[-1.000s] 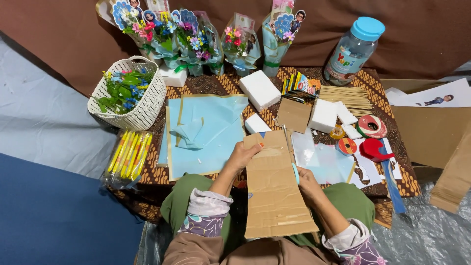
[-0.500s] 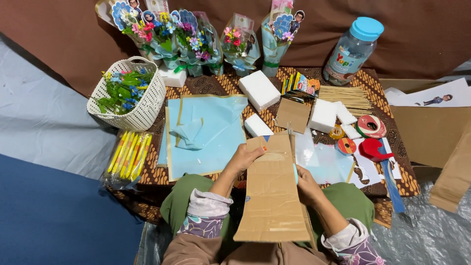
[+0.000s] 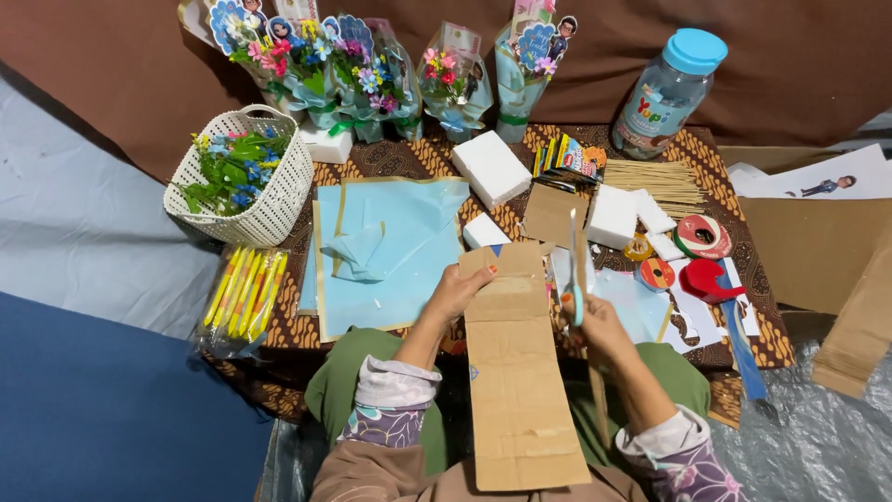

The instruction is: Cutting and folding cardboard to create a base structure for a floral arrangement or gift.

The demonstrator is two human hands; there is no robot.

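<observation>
A long brown cardboard strip (image 3: 516, 372) lies lengthwise over my lap, its top end reaching the low table. My left hand (image 3: 457, 293) grips its upper left edge, thumb on top. My right hand (image 3: 595, 323) is closed around blue-handled scissors (image 3: 574, 265), blades pointing up and away along the cardboard's right edge. A narrow cardboard sliver (image 3: 600, 404) hangs down beside my right forearm.
On the patterned table (image 3: 715, 158) lie light blue paper sheets (image 3: 390, 251), white foam blocks (image 3: 491, 167), wooden skewers (image 3: 655, 177) and tape rolls (image 3: 701, 235). A white basket (image 3: 279, 200) of flowers and yellow packets (image 3: 243, 293) are left; bouquets (image 3: 353, 70) and a blue-lidded jar (image 3: 669, 93) behind.
The cardboard has swung from a tilt to lie straight over my lap. My right hand has come off its right side and now holds the scissors upright at that edge.
</observation>
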